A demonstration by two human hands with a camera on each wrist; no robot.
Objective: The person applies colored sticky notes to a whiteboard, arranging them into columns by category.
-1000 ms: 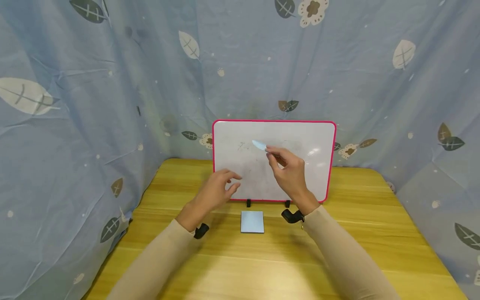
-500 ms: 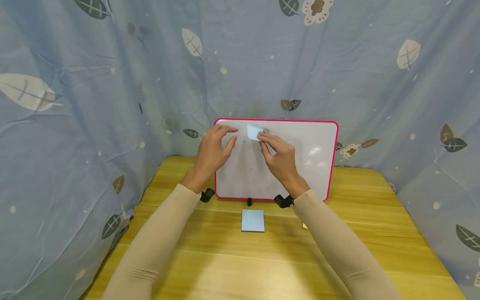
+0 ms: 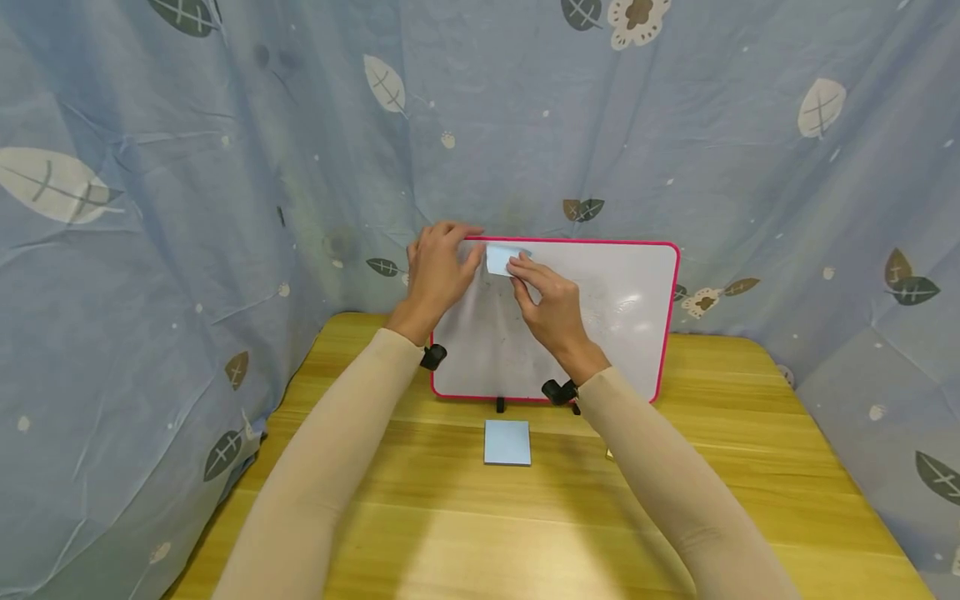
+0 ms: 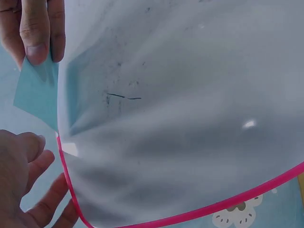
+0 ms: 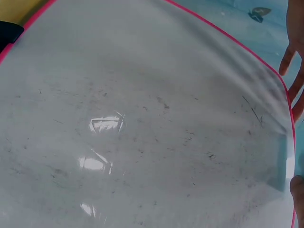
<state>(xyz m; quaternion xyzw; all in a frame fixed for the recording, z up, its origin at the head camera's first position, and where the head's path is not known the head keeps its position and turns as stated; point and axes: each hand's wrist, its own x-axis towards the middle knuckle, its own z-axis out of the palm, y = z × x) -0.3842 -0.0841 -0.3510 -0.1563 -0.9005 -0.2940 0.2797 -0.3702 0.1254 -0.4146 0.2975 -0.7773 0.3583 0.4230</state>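
My right hand (image 3: pixel 553 307) pinches a light blue sticky note (image 3: pixel 499 260) by its right side, close to the top left of a pink-framed whiteboard (image 3: pixel 622 342). In the left wrist view the note (image 4: pixel 37 97) hangs from the fingertips beside the board's edge, and its reflection shows on the glossy surface. At the board's top left corner is my left hand (image 3: pixel 441 271), fingers extended along the edge and thumb near the note. The right wrist view catches the left fingers (image 5: pixel 295 61) near the pink frame. Faint dark marker smudges cover the board.
A pad of light blue sticky notes (image 3: pixel 507 442) lies on the wooden table (image 3: pixel 495 533) before the board. Black stand feet (image 3: pixel 500 405) support the board. A small yellow thing (image 3: pixel 609 455) peeks out beside the right sleeve. Patterned blue curtain (image 3: pixel 495 117) hangs behind and at both sides.
My left hand has risen from low at the board's left side to its top left corner. The right hand has brought the note slightly left and up, and its face now shows.
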